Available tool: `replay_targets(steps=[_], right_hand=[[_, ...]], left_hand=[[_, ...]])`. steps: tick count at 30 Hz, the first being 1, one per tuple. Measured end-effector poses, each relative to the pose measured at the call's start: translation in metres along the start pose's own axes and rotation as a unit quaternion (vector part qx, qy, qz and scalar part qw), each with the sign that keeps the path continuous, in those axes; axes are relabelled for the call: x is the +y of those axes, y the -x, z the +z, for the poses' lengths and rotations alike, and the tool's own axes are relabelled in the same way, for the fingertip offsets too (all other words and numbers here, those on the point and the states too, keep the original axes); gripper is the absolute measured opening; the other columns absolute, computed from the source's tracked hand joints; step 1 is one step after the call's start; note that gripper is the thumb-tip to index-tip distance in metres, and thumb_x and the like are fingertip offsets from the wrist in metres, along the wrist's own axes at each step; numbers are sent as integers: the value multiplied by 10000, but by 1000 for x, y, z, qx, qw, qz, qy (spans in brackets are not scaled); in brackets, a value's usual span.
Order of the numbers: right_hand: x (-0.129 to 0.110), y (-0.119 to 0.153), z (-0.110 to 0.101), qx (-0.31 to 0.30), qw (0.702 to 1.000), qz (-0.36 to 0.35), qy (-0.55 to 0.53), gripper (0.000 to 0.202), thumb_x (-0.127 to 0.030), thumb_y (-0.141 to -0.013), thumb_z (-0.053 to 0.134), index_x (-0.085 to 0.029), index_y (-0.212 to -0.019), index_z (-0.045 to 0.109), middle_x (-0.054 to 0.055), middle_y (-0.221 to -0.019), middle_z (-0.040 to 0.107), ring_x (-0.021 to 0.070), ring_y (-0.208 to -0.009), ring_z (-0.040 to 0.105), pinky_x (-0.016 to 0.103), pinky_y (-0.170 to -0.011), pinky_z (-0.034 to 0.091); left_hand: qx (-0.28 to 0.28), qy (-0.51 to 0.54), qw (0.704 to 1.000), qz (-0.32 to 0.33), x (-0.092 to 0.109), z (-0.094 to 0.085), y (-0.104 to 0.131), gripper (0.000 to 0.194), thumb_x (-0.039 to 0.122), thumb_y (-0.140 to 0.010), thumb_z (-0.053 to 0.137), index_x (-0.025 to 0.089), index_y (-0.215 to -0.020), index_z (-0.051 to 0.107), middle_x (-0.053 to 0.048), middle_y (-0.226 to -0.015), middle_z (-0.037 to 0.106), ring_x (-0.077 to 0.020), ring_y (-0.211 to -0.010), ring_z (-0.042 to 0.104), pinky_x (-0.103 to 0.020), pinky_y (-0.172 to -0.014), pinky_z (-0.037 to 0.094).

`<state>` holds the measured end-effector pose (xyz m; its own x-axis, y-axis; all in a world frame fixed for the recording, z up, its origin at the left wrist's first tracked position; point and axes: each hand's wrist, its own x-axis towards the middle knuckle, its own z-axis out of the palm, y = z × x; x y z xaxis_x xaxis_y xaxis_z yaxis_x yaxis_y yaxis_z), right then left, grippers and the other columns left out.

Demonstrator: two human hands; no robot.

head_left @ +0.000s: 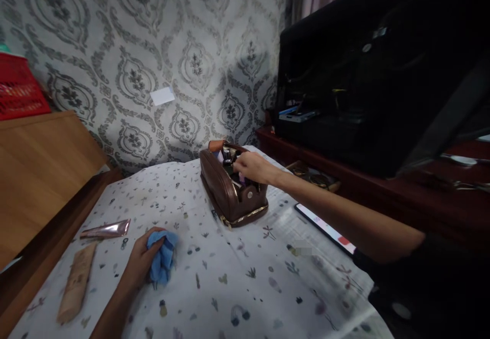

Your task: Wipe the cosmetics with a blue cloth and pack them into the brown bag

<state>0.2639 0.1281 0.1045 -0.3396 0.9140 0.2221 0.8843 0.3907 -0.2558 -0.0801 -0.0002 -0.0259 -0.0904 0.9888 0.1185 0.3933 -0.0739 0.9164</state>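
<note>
A blue cloth (164, 260) is bunched in my left hand (141, 257), which rests low over the patterned sheet. An open brown cosmetic bag (219, 180) with a gold zipper stands at the middle of the table. My right hand (252, 167) dips into its opening with fingers pinched together; what they hold, if anything, is hidden. Small bottles (227, 156) show inside the bag, beside those fingers. Left of my left hand lie a shiny pink tube (111, 229) and a beige tube (77, 283).
A phone (325, 226) with a lit screen lies under my right forearm. Along the right stands a television (363, 73) on a dark red cabinet (273, 142). A wooden panel (46, 170) bearing a red basket (19, 89) borders the left side. Patterned wallpaper covers the wall behind.
</note>
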Motion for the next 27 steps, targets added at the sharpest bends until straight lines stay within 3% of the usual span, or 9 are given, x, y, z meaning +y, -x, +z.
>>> replay_targets(steps=[5,8,12,16,21,27], right_hand=[[-1,10,9,81,996,-15,-29,343,-244,-926,450,-155,-720,709,45,-695,677,158,-664,593,255,-607,371],[-13,21,19,148,983,-71,-78,283,-274,-904,498,-168,-720,684,57,-751,676,169,-673,594,267,-613,392],[-39,40,32,182,957,-155,-164,267,-302,-930,499,-184,-751,658,78,-795,672,182,-695,608,293,-637,429],[-66,55,54,152,941,-217,-211,283,-314,-968,463,-203,-767,630,79,-825,662,187,-731,631,301,-665,463],[-91,58,100,67,939,-245,-232,313,-314,-975,434,-203,-753,624,60,-807,646,174,-712,623,284,-647,471],[-106,62,152,-4,934,-223,-279,335,-344,-976,422,-196,-785,653,57,-795,659,167,-668,606,280,-618,448]], left_hand=[[35,-43,997,47,2,-9,-1,288,464,-809,627,178,-827,656,-12,-724,650,-169,-683,607,-257,-644,502],[28,-91,994,55,-3,-16,3,241,411,-846,574,181,-860,644,-20,-757,678,-174,-707,623,-263,-664,502],[56,-236,969,53,-13,-33,8,186,279,-893,476,200,-943,637,-16,-816,703,-182,-767,652,-290,-737,528],[107,-313,943,27,-24,-59,4,202,172,-862,480,216,-968,647,-29,-911,707,-205,-904,654,-341,-873,525],[176,-415,892,-40,-36,-101,-23,357,68,-832,495,219,-1119,645,-87,-1125,673,-249,-1113,621,-387,-963,501],[199,-502,832,-127,-38,-162,-60,341,145,-894,583,189,-1229,631,-124,-1324,585,-314,-1257,546,-448,-987,498]])
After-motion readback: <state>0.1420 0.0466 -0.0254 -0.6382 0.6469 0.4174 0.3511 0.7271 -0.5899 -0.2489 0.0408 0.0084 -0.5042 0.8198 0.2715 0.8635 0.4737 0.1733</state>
